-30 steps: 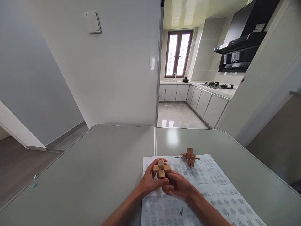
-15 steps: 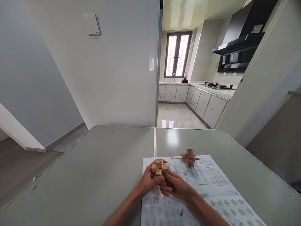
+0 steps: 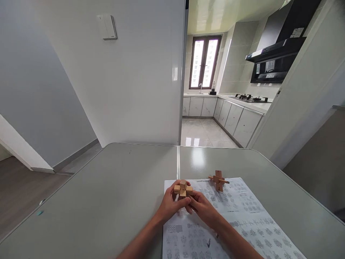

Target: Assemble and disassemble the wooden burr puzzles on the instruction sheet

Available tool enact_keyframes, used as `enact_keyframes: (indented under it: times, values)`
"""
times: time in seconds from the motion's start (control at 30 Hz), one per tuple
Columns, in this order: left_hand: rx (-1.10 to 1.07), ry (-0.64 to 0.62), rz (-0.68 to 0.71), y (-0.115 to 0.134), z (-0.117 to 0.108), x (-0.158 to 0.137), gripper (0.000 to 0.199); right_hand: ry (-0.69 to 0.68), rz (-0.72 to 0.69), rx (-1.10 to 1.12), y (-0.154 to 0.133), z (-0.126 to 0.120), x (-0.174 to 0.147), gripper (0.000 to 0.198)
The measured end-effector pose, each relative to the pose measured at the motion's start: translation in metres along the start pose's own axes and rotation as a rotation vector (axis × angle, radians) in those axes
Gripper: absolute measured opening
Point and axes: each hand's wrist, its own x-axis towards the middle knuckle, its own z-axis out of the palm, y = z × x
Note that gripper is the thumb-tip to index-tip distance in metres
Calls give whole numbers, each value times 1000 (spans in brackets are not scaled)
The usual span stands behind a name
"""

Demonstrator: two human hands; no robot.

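A light wooden burr puzzle (image 3: 183, 189) with blocky arms crossing each other is held between my two hands, above the near part of a printed sheet. My left hand (image 3: 172, 202) wraps it from the left, thumb along the front and fingers behind. From the right, my right hand (image 3: 201, 207) grips its lower right side with fingers pinched together; some fingertips are hidden behind the puzzle and the other thumb. Beyond my right hand, a second, darker wooden puzzle (image 3: 218, 181) with a thin stick through it rests on the sheet's far edge.
Printed diagrams cover the large paper sheet (image 3: 258, 219) lying on the grey-green table (image 3: 107, 201). A metal-coloured seam (image 3: 178, 162) divides the tabletop. A small teal bit (image 3: 40, 213) lies near the left edge. Past the table are a white wall and a kitchen doorway.
The light puzzle has been tilted in my hands, so one block now points up. My right hand has risen slightly, its fingers drawn closer in. The darker puzzle has stayed put.
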Motion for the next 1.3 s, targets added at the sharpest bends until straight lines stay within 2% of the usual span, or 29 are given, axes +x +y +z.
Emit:
enact_keyframes:
  times: [0.2, 0.33, 0.43, 0.6, 0.8, 0.93, 1.03, 1.1, 1.23, 1.3]
  values:
    - [67, 13, 52, 5, 2, 0, 52, 32, -59, -86, -5, 1, -2, 44]
    - [183, 139, 87, 8, 8, 0, 42, 139, -98, -105, -1, -2, 1, 33]
    - [218, 220, 95, 5, 11, 0, 45, 196, -124, -122, 4, -4, 3, 25]
    - [216, 172, 96, 1, 10, -1, 52, 195, -124, -170, 7, -5, 4, 20]
    - [271, 196, 116, -1, 10, 0, 55, 199, -130, -180, 5, -6, 5, 22]
    - [327, 240, 140, -2, 12, -1, 59, 247, -190, -228, 11, -9, 5, 16]
    - [354, 255, 146, -3, 12, -2, 60, 278, -210, -268, 13, -9, 5, 18]
    - [335, 234, 141, -3, 11, -2, 59, 246, -197, -258, 13, -10, 5, 20]
    - [277, 178, 132, -3, 9, 0, 58, 100, -145, -262, 8, -16, 6, 24]
    - [270, 171, 129, -4, 9, 0, 58, 81, -136, -295, 7, -20, 6, 25]
